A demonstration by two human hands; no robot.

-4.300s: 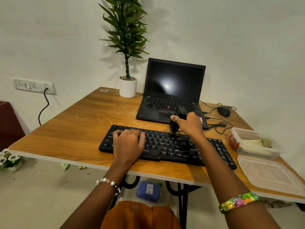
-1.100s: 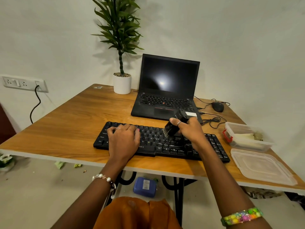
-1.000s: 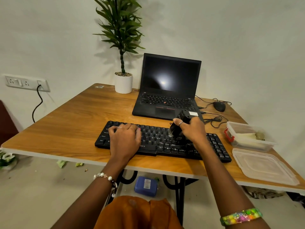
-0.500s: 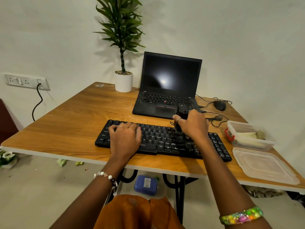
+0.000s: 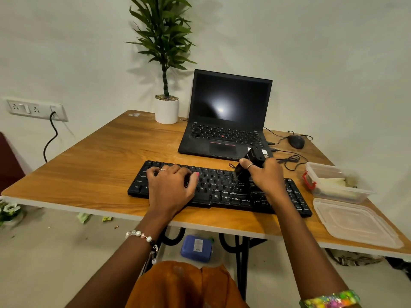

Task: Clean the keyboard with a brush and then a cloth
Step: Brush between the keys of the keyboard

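From my remote seat I noted the black keyboard [image 5: 219,188] lying with its long axis left-right along the table's [image 5: 93,165] near edge. The left hand [image 5: 172,185] rested flat on its left keys, fingers relaxed. The right hand [image 5: 265,175], nearer the unbrushed right half, gripped the black brush [image 5: 250,162], tilted. Its bristle tips were hard to make out against the keys, and I saw no cloth.
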